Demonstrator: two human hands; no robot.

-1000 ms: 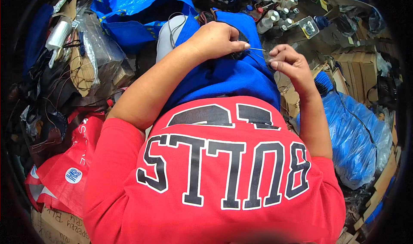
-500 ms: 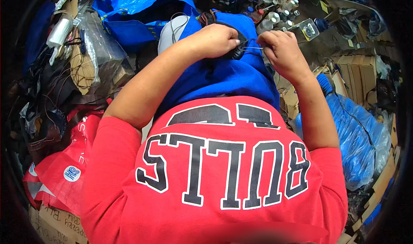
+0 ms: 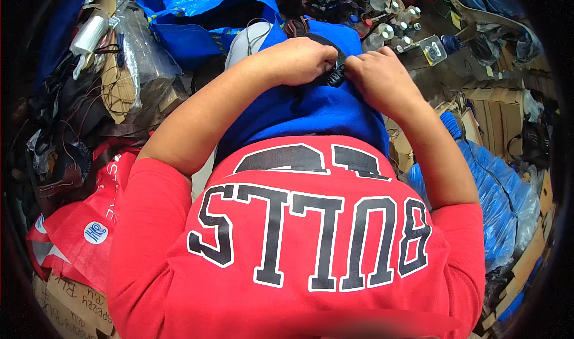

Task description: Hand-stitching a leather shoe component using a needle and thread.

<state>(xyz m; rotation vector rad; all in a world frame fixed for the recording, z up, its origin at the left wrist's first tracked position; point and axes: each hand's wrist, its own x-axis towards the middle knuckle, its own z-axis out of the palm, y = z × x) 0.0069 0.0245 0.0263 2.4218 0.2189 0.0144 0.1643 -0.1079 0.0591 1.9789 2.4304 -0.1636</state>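
On my lap, over blue cloth [image 3: 311, 111], lies a small black item [image 3: 336, 77] with a ridged, cord-like edge; it may be a shoe, but most of it is covered. My left hand [image 3: 304, 61] is closed on its left side, fingers curled over the top. Close by on the right, my right hand [image 3: 382, 75] has its fingers bent and pressed together at the item's edge. What those fingers pinch is hidden behind the knuckles. The two hands are nearly touching.
Beyond my hands are a blue bag [image 3: 185, 37] and several small bottles [image 3: 382, 37]. To the left are a red bag [image 3: 89, 219] and a clear plastic-wrapped roll [image 3: 91, 35]. Cardboard [image 3: 493, 120] and a blue plastic-wrapped bundle [image 3: 484, 183] stand at the right.
My right hand has come in toward the left hand and the black item. The thin shiny needle-like rod seen between the hands earlier no longer shows. The view has shifted slightly.
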